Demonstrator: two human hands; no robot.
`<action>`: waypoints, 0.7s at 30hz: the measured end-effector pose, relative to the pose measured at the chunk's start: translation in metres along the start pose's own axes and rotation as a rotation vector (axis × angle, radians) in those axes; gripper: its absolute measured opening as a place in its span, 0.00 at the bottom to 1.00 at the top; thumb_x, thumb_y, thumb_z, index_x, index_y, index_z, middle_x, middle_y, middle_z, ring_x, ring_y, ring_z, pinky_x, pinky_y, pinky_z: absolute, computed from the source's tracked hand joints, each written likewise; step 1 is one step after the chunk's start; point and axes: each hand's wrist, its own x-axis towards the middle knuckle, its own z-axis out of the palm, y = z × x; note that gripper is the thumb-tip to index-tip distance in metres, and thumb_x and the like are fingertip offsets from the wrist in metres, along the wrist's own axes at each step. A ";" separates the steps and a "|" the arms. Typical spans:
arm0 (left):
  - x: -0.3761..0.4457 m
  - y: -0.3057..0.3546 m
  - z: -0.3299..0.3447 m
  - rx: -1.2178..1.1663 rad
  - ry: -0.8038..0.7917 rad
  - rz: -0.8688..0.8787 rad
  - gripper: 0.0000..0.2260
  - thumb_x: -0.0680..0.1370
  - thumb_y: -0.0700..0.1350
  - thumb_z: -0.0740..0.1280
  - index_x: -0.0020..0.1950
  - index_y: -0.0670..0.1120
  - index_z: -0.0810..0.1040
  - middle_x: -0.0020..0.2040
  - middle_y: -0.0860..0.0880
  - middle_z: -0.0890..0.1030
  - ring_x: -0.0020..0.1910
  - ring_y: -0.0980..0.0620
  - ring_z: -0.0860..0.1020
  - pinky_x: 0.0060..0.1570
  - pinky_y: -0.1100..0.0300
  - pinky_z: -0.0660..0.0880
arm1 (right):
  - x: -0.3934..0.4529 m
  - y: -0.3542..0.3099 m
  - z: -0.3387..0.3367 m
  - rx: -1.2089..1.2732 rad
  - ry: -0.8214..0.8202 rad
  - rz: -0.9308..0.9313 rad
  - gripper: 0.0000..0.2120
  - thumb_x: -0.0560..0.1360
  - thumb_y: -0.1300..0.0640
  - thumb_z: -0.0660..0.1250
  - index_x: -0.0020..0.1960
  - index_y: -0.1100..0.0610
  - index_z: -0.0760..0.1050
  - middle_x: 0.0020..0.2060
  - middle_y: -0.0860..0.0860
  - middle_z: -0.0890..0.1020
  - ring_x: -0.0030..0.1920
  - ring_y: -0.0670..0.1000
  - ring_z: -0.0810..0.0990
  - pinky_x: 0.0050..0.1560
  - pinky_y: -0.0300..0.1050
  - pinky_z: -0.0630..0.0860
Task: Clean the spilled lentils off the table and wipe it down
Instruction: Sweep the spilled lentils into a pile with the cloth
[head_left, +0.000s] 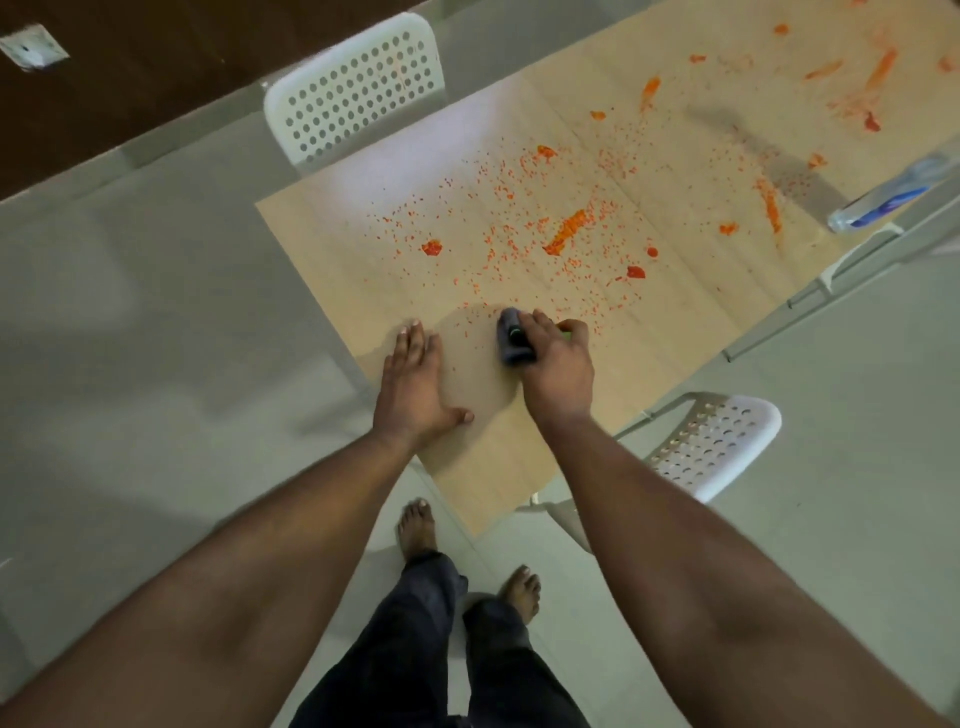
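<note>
Here, a pale wooden rectangular table (675, 332) was seen from above, angled across a grey tiled floor; small orange-red lentils (519, 208) were scattered thickly over its middle, with denser orange heaps and smears (566, 231) among them and further streaks towards the far end; the near corner of the table looked mostly free of grains. The left hand (415, 384) was laid flat on the table near its left edge, fingers straight and together, thumb spread, nothing held. The right hand (556, 364) was curled over a dark blue-grey cleaning pad or cloth with a green part (511, 338), pressed to the surface at the near edge of the spill; its exact kind could not be told. A clear plastic bottle with a blue label (893, 195) lay at the far right edge; two white perforated plastic chairs were placed at the table, one at the far side (358, 83), one at the near right (717, 441); bare feet and dark trousers were visible below.

The step in hand was judged to be gathering the lentils; it would be done well by sweeping in overlapping strokes towards one pile, with the flat hand used as a stop, so that grains were not flicked to the floor; the wet smears were best left for the wipe afterwards.
</note>
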 end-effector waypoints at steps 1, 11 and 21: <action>0.000 0.001 0.000 0.014 -0.008 0.027 0.60 0.70 0.67 0.76 0.86 0.45 0.42 0.86 0.44 0.38 0.85 0.45 0.37 0.84 0.45 0.46 | -0.001 0.000 -0.005 0.006 0.032 -0.016 0.30 0.76 0.59 0.68 0.78 0.49 0.72 0.74 0.46 0.77 0.70 0.59 0.68 0.59 0.53 0.79; 0.013 0.035 -0.001 0.009 0.032 0.192 0.50 0.76 0.64 0.72 0.86 0.44 0.49 0.86 0.44 0.40 0.85 0.45 0.37 0.83 0.47 0.41 | -0.132 0.037 0.020 -0.182 0.033 -0.088 0.30 0.76 0.56 0.57 0.77 0.51 0.74 0.74 0.50 0.77 0.62 0.63 0.75 0.53 0.58 0.80; 0.035 0.057 0.012 0.033 0.014 0.174 0.54 0.74 0.69 0.72 0.86 0.44 0.46 0.86 0.45 0.40 0.84 0.48 0.36 0.83 0.49 0.39 | 0.018 0.064 -0.008 -0.101 0.102 -0.036 0.28 0.73 0.58 0.67 0.74 0.52 0.78 0.70 0.52 0.81 0.61 0.63 0.74 0.57 0.55 0.80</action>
